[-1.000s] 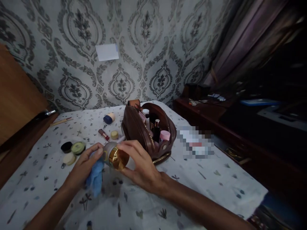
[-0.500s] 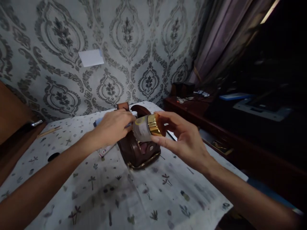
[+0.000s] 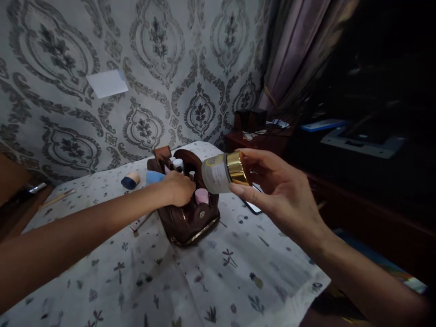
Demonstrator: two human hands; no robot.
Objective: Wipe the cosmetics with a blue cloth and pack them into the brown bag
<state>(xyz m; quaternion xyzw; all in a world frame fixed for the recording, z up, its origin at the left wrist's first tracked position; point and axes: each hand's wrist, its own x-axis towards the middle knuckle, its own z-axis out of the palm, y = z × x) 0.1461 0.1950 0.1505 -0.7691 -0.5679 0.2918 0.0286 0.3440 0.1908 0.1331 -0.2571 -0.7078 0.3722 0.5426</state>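
Observation:
My right hand point(image 3: 277, 193) is raised above the table and grips a frosted jar point(image 3: 218, 173) by its gold lid, the jar lying on its side. My left hand point(image 3: 177, 187) rests on the open top of a brown leather cosmetic bag point(image 3: 185, 218), fingers curled around a blue cloth point(image 3: 154, 176). Inside the bag stand several small bottles and a pink-capped item point(image 3: 201, 195).
The bag sits on a table with a white leaf-print cloth point(image 3: 204, 277). A blue and beige sponge point(image 3: 130, 180), a thin tube point(image 3: 140, 221) and a wooden stick point(image 3: 57, 198) lie at the left. A dark phone point(image 3: 252, 207) lies right of the bag. A dark wooden shelf point(image 3: 265, 136) stands behind.
My right hand lifted the jar from low over the table up and to the right. My left hand carried the blue cloth away from the jar to the bag's opening. The view turned right.

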